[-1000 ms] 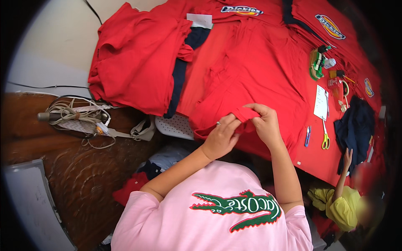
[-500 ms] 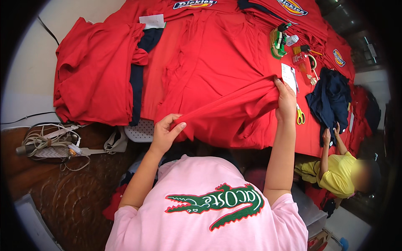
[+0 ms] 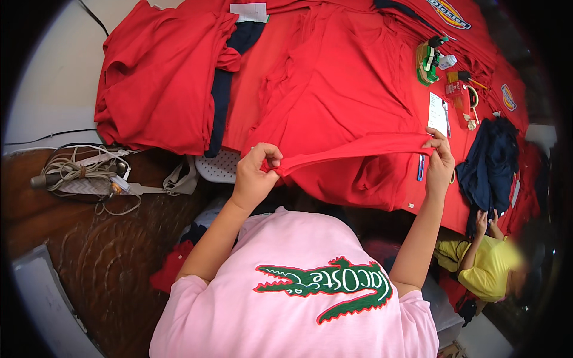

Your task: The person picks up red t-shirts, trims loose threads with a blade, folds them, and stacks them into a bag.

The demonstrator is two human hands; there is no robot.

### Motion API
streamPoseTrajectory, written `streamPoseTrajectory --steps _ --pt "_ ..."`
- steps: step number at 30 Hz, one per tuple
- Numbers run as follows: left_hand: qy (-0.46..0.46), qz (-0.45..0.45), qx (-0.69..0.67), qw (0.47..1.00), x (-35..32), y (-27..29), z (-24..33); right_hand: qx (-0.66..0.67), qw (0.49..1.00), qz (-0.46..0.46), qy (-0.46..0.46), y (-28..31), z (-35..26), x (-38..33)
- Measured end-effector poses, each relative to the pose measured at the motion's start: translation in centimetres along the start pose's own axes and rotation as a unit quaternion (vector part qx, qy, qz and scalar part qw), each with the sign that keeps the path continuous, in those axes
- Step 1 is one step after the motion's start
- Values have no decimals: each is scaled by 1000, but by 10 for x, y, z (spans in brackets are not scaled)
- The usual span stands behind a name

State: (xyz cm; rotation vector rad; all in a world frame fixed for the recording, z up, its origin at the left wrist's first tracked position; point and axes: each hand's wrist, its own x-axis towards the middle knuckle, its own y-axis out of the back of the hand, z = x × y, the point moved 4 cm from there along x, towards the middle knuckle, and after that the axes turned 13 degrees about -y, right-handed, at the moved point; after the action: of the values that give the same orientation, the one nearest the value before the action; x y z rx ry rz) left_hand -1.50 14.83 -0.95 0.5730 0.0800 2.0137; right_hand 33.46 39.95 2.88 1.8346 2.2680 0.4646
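A red knit garment [image 3: 340, 101], likely a shirt, lies spread over the red-covered table in front of me. Its near edge is raised and pulled taut between my two hands, and the cloth below it hangs in an open fold. My left hand [image 3: 255, 173] is closed on one end of the edge, fingers curled in. At the other end my right hand [image 3: 439, 160] pinches the cloth between thumb and fingers. Behind that hand a blue pen-like object [image 3: 421, 168] rests on the table.
A pile of red garments [image 3: 161, 77] lies at left with a navy one [image 3: 221, 107]. At right are a green container [image 3: 427, 62], a paper sheet [image 3: 437, 113], a tape roll [image 3: 473, 96] and navy cloth [image 3: 489, 161] handled by a person in yellow [image 3: 489, 268]. Bundled cords [image 3: 77, 170] sit lower left.
Both hands have re-gripped the garment's edge, which is now straighter and stretched nearly level. The view has shifted, so the table's things appear farther right.
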Motion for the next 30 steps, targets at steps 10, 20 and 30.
streamPoseTrajectory --steps 10,20,30 --pt "-307 -10 133 943 5 -8 40 22 990 123 61 27 19 -18" --pt "-274 5 125 954 32 -3 44 266 962 47 -52 21 -19 3" --pt "22 30 190 981 102 47 -62 223 956 -180 67 -61 -108 56"
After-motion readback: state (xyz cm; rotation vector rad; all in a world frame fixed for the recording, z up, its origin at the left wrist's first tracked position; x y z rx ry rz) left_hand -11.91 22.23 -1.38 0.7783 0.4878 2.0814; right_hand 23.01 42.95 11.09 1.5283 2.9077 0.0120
